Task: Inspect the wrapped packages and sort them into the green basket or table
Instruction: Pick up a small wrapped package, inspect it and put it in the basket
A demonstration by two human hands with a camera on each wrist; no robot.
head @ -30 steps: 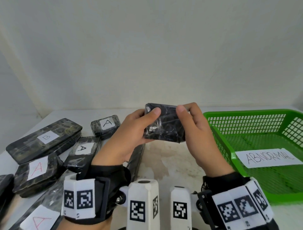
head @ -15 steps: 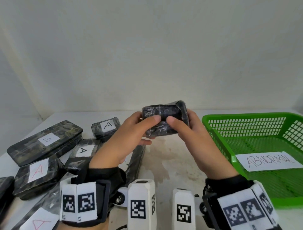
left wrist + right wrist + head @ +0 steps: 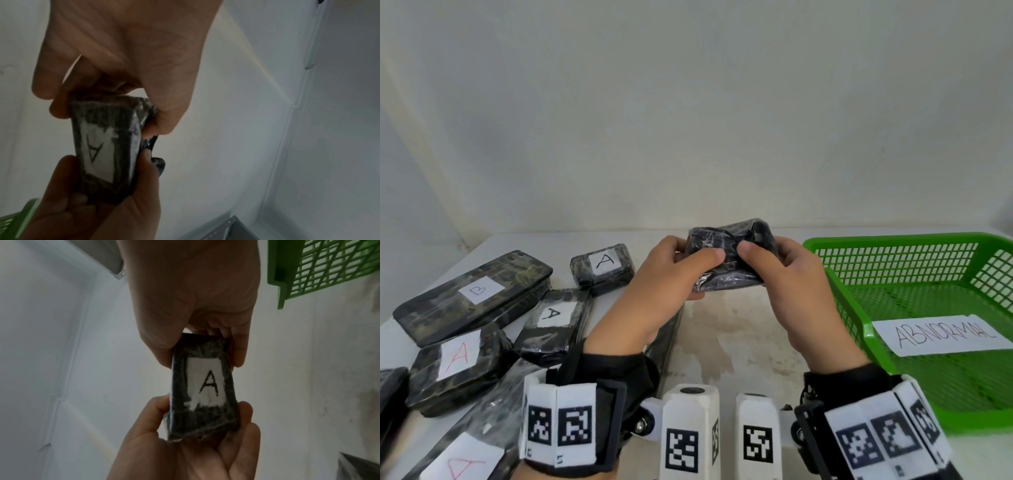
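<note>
Nearest the camera, a package labelled with a red A (image 3: 465,455) is lying at the table's (image 3: 739,342) front edge, well to the left of the green basket (image 3: 835,308); a second red-A package (image 3: 453,368) is sitting just behind it, and a black-A package (image 3: 553,317) is lying beside that one, all well apart from the basket. Between those packages and the basket, both hands are holding one small wrapped package (image 3: 731,262) up off the table, just left of the basket's near-left rim. The left hand (image 3: 657,291) is gripping the package's left end, its thumb lying over the top and its fingers (image 3: 59,107) curling round the far side; the right hand (image 3: 801,294) is gripping the right end in the same way, thumb on top and fingers (image 3: 239,353) clamping the edge. In the wrist views the package is showing a white label with a black A (image 3: 208,384) on the face turned away from the head camera. The basket itself is sitting on the table at the right, holding a paper sign reading ABNORMAL (image 3: 941,334) on its floor. Farther back, left of the basket and past the held package, a long package labelled B (image 3: 472,296) is lying at an angle; behind it, a small package labelled A (image 3: 602,269) is resting nearest the wall (image 3: 688,120).
</note>
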